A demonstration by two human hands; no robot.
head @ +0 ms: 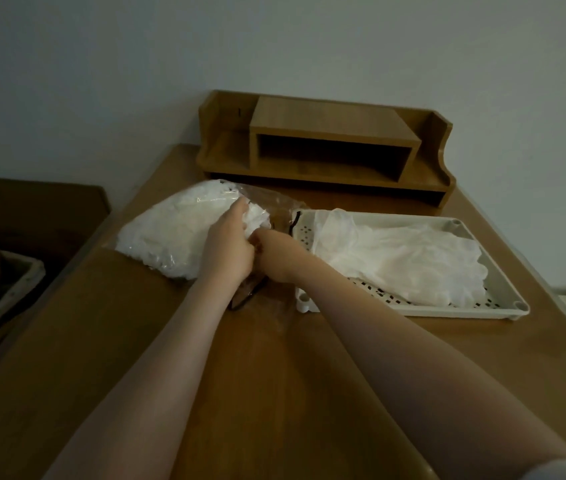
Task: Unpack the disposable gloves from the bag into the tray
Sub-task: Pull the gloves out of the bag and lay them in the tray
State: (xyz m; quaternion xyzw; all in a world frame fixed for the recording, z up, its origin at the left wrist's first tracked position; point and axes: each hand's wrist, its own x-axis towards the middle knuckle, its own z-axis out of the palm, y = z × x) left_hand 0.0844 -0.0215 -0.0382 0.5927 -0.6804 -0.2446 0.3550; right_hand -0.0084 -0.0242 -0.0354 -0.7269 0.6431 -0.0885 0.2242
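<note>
A clear plastic bag stuffed with white disposable gloves lies on the wooden desk, left of centre. Its open mouth faces right, toward the tray. My left hand reaches into that mouth, fingers curled round a bunch of gloves. My right hand sits just beside it at the bag's opening, fingers curled; what they grip is hidden behind the left hand. A white perforated tray stands to the right, holding a loose pile of translucent gloves.
A wooden desk organiser with an open cubby stands at the back against the wall. The desk's left edge drops off toward a darker surface with a basket. Bare desk top lies near me, between my forearms.
</note>
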